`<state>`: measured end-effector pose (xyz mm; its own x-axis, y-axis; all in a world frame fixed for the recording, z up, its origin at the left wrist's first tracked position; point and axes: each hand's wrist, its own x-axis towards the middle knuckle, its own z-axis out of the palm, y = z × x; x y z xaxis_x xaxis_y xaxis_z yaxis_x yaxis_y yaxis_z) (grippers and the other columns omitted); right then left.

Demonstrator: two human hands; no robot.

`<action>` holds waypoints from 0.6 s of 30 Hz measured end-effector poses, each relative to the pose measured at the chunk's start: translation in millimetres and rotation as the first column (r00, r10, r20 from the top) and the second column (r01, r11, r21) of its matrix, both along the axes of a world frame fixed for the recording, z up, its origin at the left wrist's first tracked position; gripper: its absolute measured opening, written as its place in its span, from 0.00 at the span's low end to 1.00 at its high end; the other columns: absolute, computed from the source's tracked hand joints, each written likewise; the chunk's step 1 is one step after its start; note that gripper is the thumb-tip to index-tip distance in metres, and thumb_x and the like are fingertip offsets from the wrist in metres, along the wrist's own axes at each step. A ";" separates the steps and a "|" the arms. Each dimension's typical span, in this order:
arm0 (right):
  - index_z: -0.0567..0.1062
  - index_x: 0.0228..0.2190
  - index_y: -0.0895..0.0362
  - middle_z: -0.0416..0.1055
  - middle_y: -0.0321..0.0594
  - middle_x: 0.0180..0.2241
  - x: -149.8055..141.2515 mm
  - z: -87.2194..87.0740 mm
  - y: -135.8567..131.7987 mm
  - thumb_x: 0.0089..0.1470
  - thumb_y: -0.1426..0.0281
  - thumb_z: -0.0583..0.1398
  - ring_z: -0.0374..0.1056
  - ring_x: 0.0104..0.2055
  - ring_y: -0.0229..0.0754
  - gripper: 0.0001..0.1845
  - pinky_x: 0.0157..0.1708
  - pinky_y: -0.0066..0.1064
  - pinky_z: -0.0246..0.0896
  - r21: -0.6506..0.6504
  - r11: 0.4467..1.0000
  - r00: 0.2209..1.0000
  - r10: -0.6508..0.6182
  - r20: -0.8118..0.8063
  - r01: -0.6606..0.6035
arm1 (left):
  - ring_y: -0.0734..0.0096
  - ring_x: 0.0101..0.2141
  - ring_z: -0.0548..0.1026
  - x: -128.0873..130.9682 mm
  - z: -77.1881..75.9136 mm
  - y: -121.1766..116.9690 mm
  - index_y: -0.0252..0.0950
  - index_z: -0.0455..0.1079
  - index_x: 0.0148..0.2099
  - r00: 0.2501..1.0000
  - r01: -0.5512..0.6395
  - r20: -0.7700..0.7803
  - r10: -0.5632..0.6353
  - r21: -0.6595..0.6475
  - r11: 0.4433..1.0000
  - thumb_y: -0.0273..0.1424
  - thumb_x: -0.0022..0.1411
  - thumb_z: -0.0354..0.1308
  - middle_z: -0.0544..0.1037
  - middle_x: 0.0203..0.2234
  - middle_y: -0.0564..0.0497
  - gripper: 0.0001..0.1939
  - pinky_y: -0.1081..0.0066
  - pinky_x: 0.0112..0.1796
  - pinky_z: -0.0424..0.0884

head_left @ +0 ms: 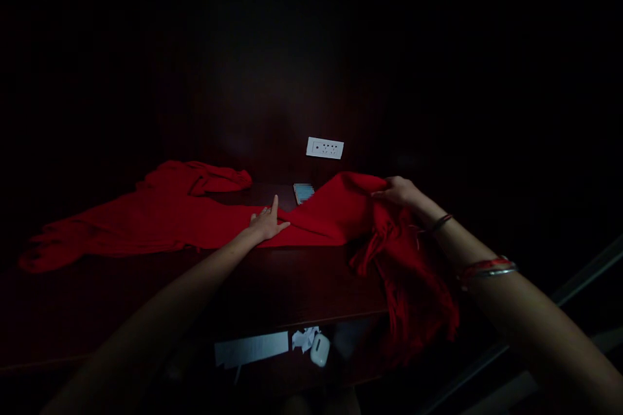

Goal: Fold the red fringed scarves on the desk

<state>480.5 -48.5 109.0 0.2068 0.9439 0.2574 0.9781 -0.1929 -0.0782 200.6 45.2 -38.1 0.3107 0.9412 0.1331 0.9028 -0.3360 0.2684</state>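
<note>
A long red scarf (146, 220) with a fringed end lies stretched across a dark wooden table (272, 285). My left hand (267, 223) rests flat on the scarf near its middle, fingers spread. My right hand (399, 192) pinches a raised fold of the scarf at the right, lifting the cloth off the table. The fringed end (418, 298) hangs down over the table's front edge under my right forearm, which wears bangles.
A white wall socket (324, 148) sits on the dark back wall. A small pale box (304, 192) lies behind the scarf. Below the table edge are white paper (252, 348), a crumpled scrap and a white earbud case (320, 349). The room is very dark.
</note>
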 end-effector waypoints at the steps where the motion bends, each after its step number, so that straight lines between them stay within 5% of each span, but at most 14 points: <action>1: 0.71 0.34 0.63 0.69 0.48 0.32 16.1 12.9 5.0 0.41 0.60 0.57 0.65 0.30 0.41 0.21 0.26 0.27 0.56 -0.013 0.997 0.995 -0.076 -0.059 0.075 | 0.53 0.53 0.48 1.1 1.6 0.8 0.33 0.19 0.58 1.000 -0.009 -0.003 0.009 0.008 1.000 0.49 0.51 0.43 0.52 0.54 0.39 0.45 0.53 0.45 0.52; 4: 0.72 0.32 0.65 0.68 0.50 0.30 52.7 38.8 11.3 0.41 0.61 0.57 0.64 0.30 0.42 0.19 0.26 0.28 0.56 -0.003 0.970 0.966 -0.242 -0.086 0.243 | 0.50 0.52 0.51 6.3 5.2 2.5 0.36 0.20 0.58 0.997 -0.073 -0.007 0.073 0.027 0.997 0.49 0.52 0.42 0.52 0.53 0.40 0.43 0.52 0.43 0.53; 7: 0.72 0.32 0.67 0.67 0.52 0.30 68.3 44.1 9.3 0.45 0.64 0.54 0.64 0.32 0.43 0.18 0.28 0.30 0.55 0.065 0.958 0.959 -0.276 -0.059 0.279 | 0.47 0.51 0.51 14.1 4.8 4.3 0.38 0.23 0.58 0.987 -0.150 -0.047 0.151 0.012 0.989 0.47 0.54 0.39 0.52 0.54 0.38 0.38 0.51 0.43 0.52; 10: 0.72 0.32 0.68 0.67 0.53 0.30 67.5 39.4 8.2 0.46 0.65 0.53 0.63 0.33 0.44 0.18 0.29 0.31 0.55 0.155 0.955 0.967 -0.251 -0.037 0.254 | 0.48 0.54 0.42 21.9 1.2 7.9 0.47 0.33 0.58 0.994 -0.021 -0.108 0.019 -0.018 1.000 0.46 0.56 0.36 0.42 0.57 0.45 0.30 0.49 0.45 0.48; 13: 0.71 0.33 0.67 0.67 0.51 0.30 51.6 38.4 8.6 0.45 0.67 0.54 0.62 0.33 0.43 0.16 0.31 0.32 0.55 0.261 0.954 0.989 -0.141 -0.045 0.148 | 0.52 0.55 0.38 27.9 -1.7 13.1 0.51 0.40 0.57 0.973 0.168 -0.144 -0.181 -0.096 0.981 0.47 0.56 0.31 0.39 0.57 0.52 0.26 0.48 0.47 0.43; 18: 0.73 0.31 0.60 0.69 0.39 0.26 -23.4 32.6 -9.6 0.45 0.63 0.54 0.62 0.26 0.35 0.15 0.24 0.24 0.55 0.138 0.979 0.971 0.171 -0.165 -0.149 | 0.52 0.54 0.40 29.9 0.6 22.9 0.48 0.40 0.58 0.967 0.156 -0.174 -0.187 -0.179 0.971 0.48 0.56 0.30 0.39 0.57 0.52 0.28 0.48 0.47 0.44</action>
